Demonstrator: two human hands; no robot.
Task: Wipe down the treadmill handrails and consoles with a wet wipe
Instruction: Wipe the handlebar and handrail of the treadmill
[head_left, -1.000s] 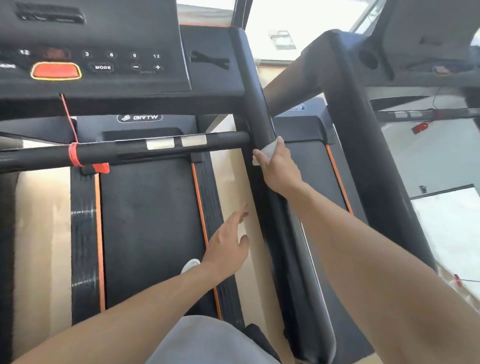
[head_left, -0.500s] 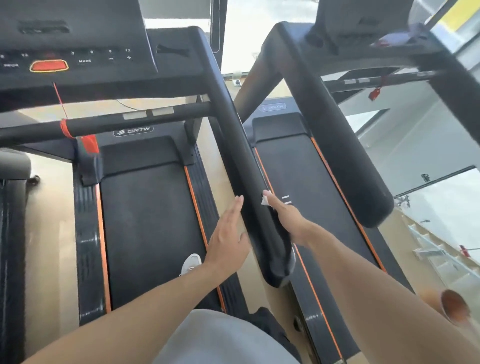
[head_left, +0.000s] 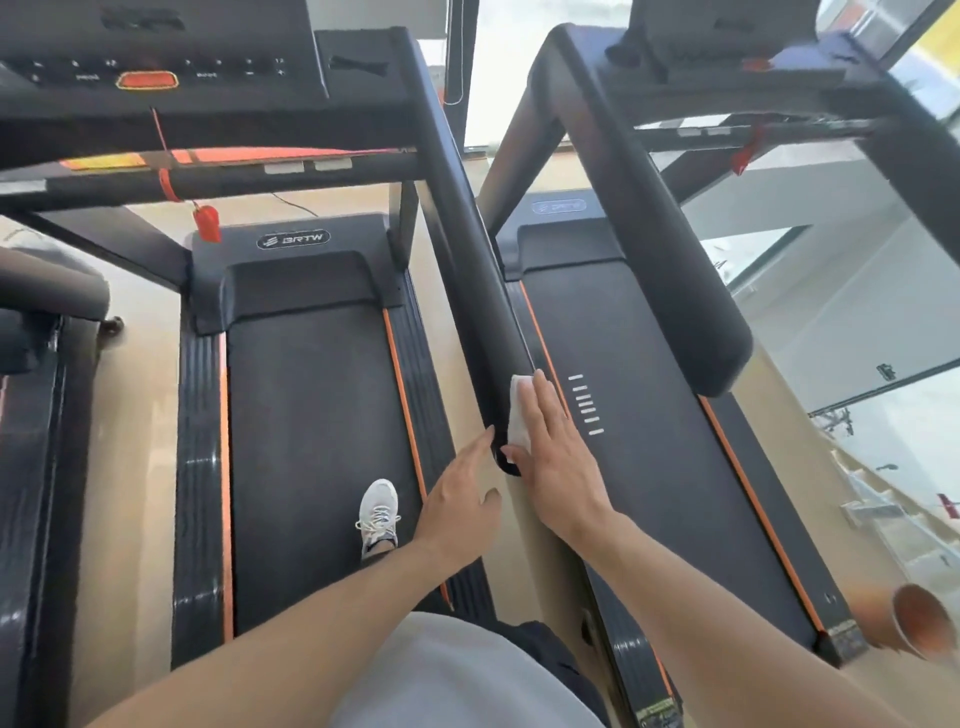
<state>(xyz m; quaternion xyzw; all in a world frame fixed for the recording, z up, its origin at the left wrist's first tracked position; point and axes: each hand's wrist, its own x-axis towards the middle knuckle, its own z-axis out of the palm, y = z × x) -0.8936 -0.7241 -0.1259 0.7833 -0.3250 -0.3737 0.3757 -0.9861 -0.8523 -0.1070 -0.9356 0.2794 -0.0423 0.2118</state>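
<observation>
**Your right hand presses the wipe on the end of the handrail**

Your right hand (head_left: 553, 447) lies flat on the white wet wipe (head_left: 519, 410). Your fingers are straight and close together. They push the wipe onto the black handrail (head_left: 467, 249), right at its low, round end. The wipe peeks out past your fingertips and along the thumb side of your hand.

Your left hand (head_left: 460, 504) is just beside the end of the handrail, on its left side. It holds nothing. Its fingers are loose and a little spread, and one fingertip points at the rail end. You cannot tell if that fingertip touches the rail.

The handrail runs up and away from your hands to the console (head_left: 156, 67). The console has an orange button (head_left: 148, 80) in the middle. A red safety clip (head_left: 207, 222) hangs on a cord below the console, well to the left of the handrail.

Left of the handrail is the black belt (head_left: 311, 415) of the treadmill, and your white shoe (head_left: 379, 509) stands on it. Right of the handrail is a second treadmill (head_left: 649, 441) with its own fat black handrail (head_left: 665, 249).
</observation>
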